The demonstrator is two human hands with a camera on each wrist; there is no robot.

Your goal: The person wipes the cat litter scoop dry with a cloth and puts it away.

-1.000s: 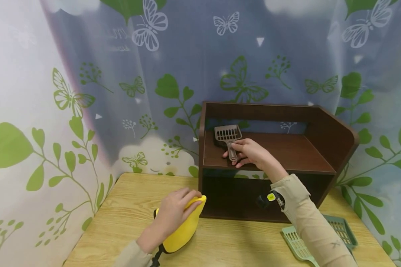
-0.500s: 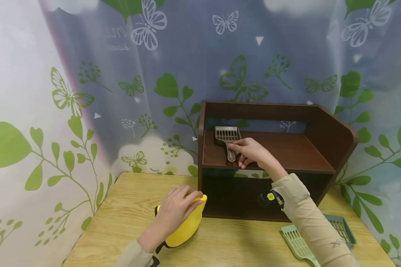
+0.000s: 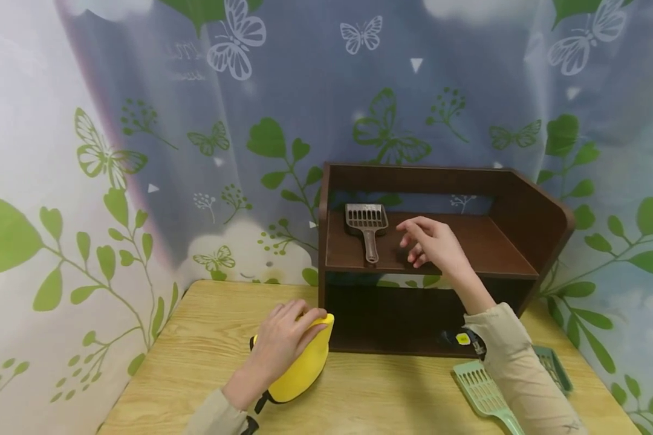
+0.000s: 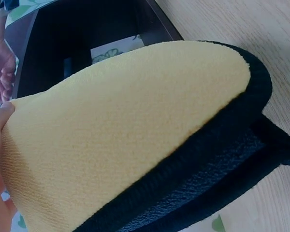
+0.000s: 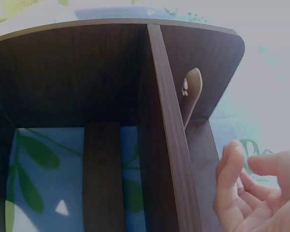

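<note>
A greyish-brown translucent litter scoop lies on the upper board of a dark brown shelf unit, near its left side, with its handle toward the front. My right hand hovers to the right of the scoop with fingers loosely bent, apart from it and holding nothing. In the right wrist view the handle end of the scoop shows above the board. My left hand grips a yellow fuzzy mitt-like cloth piece by its top edge. Black trim and a dark strap show on the cloth piece in the left wrist view.
A light green litter scoop and a darker green slotted scoop lie on the wooden table at the right, partly behind the right sleeve. The shelf unit has a lower compartment. A leaf-patterned curtain hangs behind.
My right hand has let go of the brown scoop handle and moved right, leaving the scoop lying on the upper board. The left hand keeps its grip on the yellow piece.
</note>
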